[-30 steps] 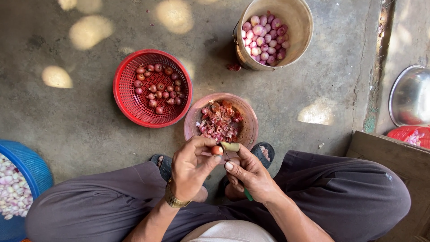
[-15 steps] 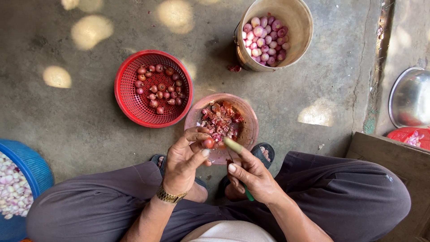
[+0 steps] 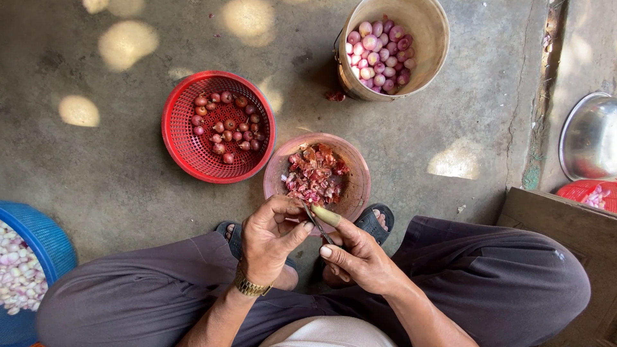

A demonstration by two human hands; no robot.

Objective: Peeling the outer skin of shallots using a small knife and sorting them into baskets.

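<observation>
You're squatting on the concrete floor [image 3: 116, 193] w/ both hands low between your knees, right over the pink bowl [image 3: 357, 186], so whatever comes off drops straight into the heap of skins [image 3: 313, 177] already there. Your left hand [image 3: 270, 241] is curled shut around something small, prob. a shallot, but the fingers hide it, so that's a guess. Your right hand [image 3: 357, 257] has a closed grip on a small knife [image 3: 316, 222], the thumb pressed along it & the blade angled toward the left hand's fingertips; that short hold keeps the cut close and controlled.

The containers sit in an arc w/in arm's reach. The red basket [image 3: 180, 138], just left of the pink bowl and touching its rim, holds dark unpeeled shallots [image 3: 225, 125]. The tan bucket [image 3: 427, 38] farther off at the top carries pale pink peeled ones [image 3: 379, 58]. At the far left a blue basket [image 3: 45, 238] holds whitish peeled bulbs [image 3: 19, 283]. A steel basin [image 3: 588, 138] sits apart at the right edge. Both sandals [image 3: 373, 222] flank the bowl, steadying it.
</observation>
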